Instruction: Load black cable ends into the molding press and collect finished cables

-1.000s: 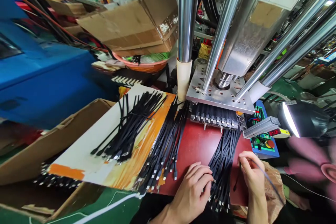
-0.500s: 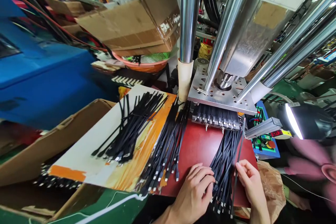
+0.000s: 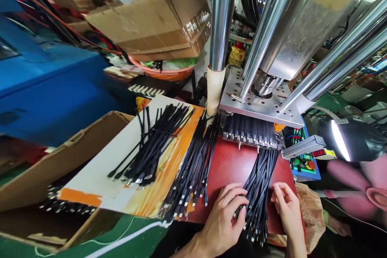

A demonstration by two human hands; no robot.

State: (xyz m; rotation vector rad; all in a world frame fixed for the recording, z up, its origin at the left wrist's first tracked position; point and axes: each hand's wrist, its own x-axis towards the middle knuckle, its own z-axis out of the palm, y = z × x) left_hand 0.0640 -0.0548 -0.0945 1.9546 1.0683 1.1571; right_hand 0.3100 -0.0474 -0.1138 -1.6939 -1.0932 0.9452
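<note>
A bundle of black straps with metal ends (image 3: pixel 257 191) lies on the red work surface (image 3: pixel 229 167), running from the press toward me. My left hand (image 3: pixel 225 217) curls its fingers against the bundle's left side near the metal tips. On the bundle's right edge rests my right hand (image 3: pixel 286 209), fingers bent and touching the straps. Two more piles of the same black straps sit to the left: one (image 3: pixel 193 165) at the edge of the red surface, another (image 3: pixel 151 147) on a white and orange board (image 3: pixel 105 169).
A metal press with chrome columns (image 3: pixel 220 20) and a drilled plate (image 3: pixel 260 105) stands behind the red surface, holding a row of straps (image 3: pixel 249 131). A lamp (image 3: pixel 347 139), a control box (image 3: pixel 304 165), cardboard boxes (image 3: pixel 157 20) and a blue machine (image 3: pixel 45 88) surround the bench.
My right hand held a single strap up, then laid it down on the bundle. Both hands have closed in on the bundle's sides. The view tilted slightly.
</note>
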